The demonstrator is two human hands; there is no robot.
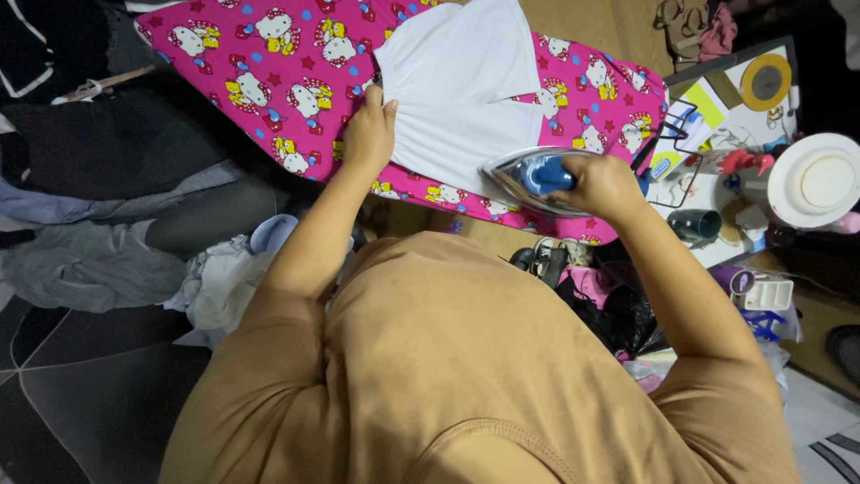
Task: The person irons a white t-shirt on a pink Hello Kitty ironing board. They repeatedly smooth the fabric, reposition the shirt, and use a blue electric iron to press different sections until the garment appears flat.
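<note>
While left hand pins garment (edge), right hand holds iron.

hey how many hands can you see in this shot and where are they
2. The left hand presses flat on the white garment on the pink ironing board. The right hand grips the blue handle of the iron at the garment's near edge.

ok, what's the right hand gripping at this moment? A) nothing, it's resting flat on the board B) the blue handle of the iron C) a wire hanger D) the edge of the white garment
B: the right hand is wrapped around the blue handle of the iron, which sits on the white garment; the left hand presses flat at the garment's edge.
</note>
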